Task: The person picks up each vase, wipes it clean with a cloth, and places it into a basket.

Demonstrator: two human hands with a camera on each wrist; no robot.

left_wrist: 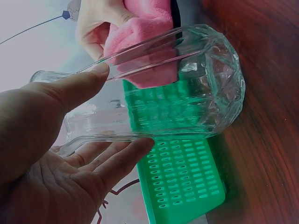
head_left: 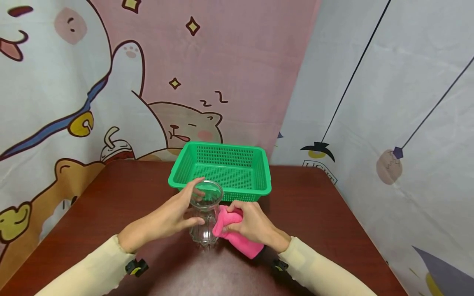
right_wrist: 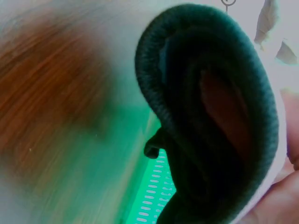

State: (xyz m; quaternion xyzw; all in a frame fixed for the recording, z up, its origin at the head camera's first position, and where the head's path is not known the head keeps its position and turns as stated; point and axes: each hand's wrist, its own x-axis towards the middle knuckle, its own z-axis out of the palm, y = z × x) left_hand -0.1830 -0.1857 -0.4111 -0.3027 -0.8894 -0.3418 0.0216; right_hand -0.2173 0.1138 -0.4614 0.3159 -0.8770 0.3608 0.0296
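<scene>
Left hand (head_left: 172, 216) grips clear glass vase (head_left: 207, 213), roughly upright in front of green perforated basket (head_left: 229, 172) on reddish-brown table (head_left: 311, 222); base contact unclear. Rolled pink cloth (head_left: 244, 243), dark inside, at vase's right side, pinched by right hand (head_left: 255, 224).

Pink cloth (head_left: 245, 243); green basket (head_left: 237, 174); reddish-brown table (head_left: 314, 226)

There was room to slide over the desk (head_left: 326, 230), out to the left and out to the right. In the middle, the left hand (head_left: 168, 220), the glass jar (head_left: 205, 218), the pink cloth (head_left: 244, 243) and the right hand (head_left: 255, 222) blocked the straight way to the green basket (head_left: 246, 191). Behind it hung the wall sheet (head_left: 252, 82).
</scene>
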